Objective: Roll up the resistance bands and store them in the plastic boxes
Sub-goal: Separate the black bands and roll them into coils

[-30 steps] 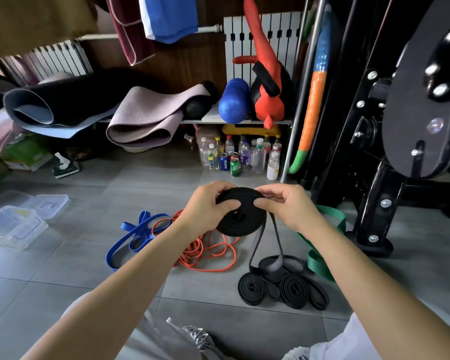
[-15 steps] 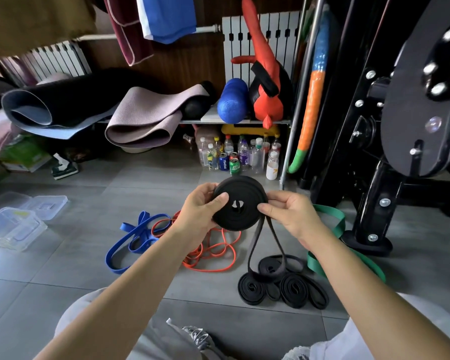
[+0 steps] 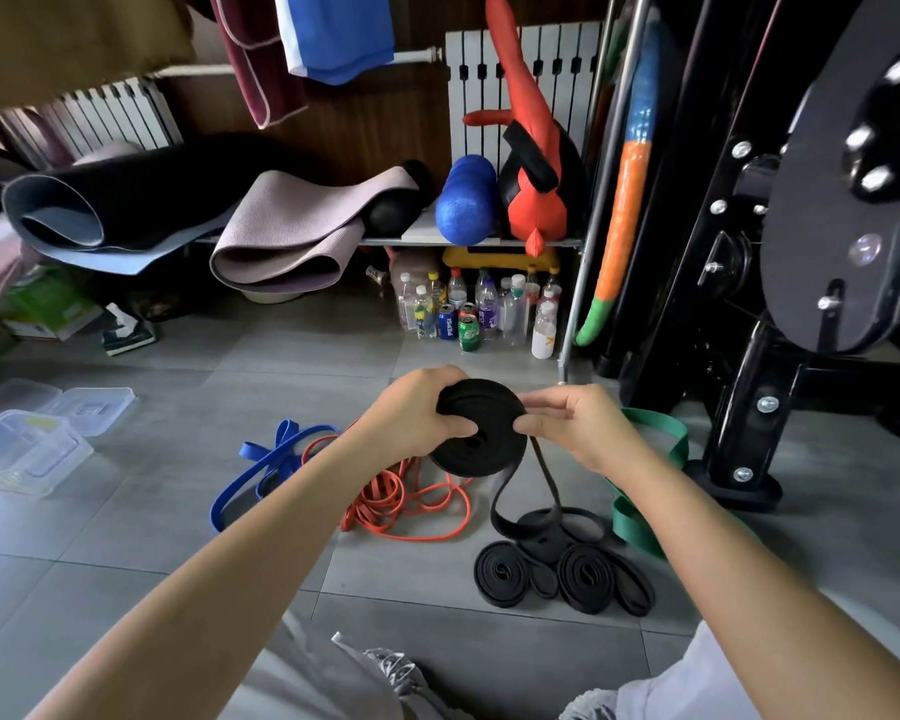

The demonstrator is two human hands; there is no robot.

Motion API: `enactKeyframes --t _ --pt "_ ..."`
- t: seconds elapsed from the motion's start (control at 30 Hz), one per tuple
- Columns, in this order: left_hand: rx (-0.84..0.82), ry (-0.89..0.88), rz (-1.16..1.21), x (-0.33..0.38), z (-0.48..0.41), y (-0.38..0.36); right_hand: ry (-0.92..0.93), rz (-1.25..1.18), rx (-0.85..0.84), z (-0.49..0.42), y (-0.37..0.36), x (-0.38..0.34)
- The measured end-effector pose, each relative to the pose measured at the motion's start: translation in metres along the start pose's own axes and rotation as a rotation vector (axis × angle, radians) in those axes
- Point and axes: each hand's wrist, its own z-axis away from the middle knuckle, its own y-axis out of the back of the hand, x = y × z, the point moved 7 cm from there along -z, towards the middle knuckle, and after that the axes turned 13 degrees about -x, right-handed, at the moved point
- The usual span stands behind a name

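A black resistance band (image 3: pixel 481 433) is wound into a thick coil held above the floor. My left hand (image 3: pixel 416 415) grips the coil's left side, thumb near its centre. My right hand (image 3: pixel 572 426) pinches the coil's right edge. The band's loose tail hangs down to the floor. Below it lie two small rolled black bands (image 3: pixel 541 574). A blue band (image 3: pixel 260 470), an orange band (image 3: pixel 401 504) and a green band (image 3: pixel 645 511) lie loose on the tiles. Clear plastic boxes (image 3: pixel 26 449) stand at the far left.
A black gym machine frame (image 3: pixel 749 356) stands at the right. Bottles and cans (image 3: pixel 481 317) cluster under a shelf holding yoga mats (image 3: pixel 281 236) and a blue foam roller (image 3: pixel 463 202). My shoe (image 3: pixel 390 667) shows at the bottom.
The coil has tilted flatter again after being turned upright, and both hands shifted their grip round it. The hanging tail looks a little shorter than a second ago.
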Motion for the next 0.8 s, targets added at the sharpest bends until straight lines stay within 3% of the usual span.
enactKeyframes --t 0.2,0.33,0.47,0.53,0.67,0.8 --pt "0.145 0.010 0.534 -0.018 0.006 0.006 -0.016 -0.135 0.041 0.007 0.000 0.021" --pt "0.148 0.009 0.903 -0.023 0.009 -0.003 0.028 -0.239 0.101 0.005 0.001 0.018" --pt "0.102 0.038 1.096 -0.024 0.010 -0.018 0.057 -0.258 0.156 0.003 0.007 0.010" --pt "0.044 0.072 1.077 -0.023 0.009 -0.020 0.048 -0.218 0.129 0.002 0.008 0.008" --pt "-0.103 0.141 0.549 -0.018 0.006 -0.003 -0.003 -0.149 0.042 0.002 0.007 0.009" --pt "-0.186 0.110 0.220 -0.007 0.001 0.003 -0.029 0.018 -0.057 -0.002 -0.003 0.001"
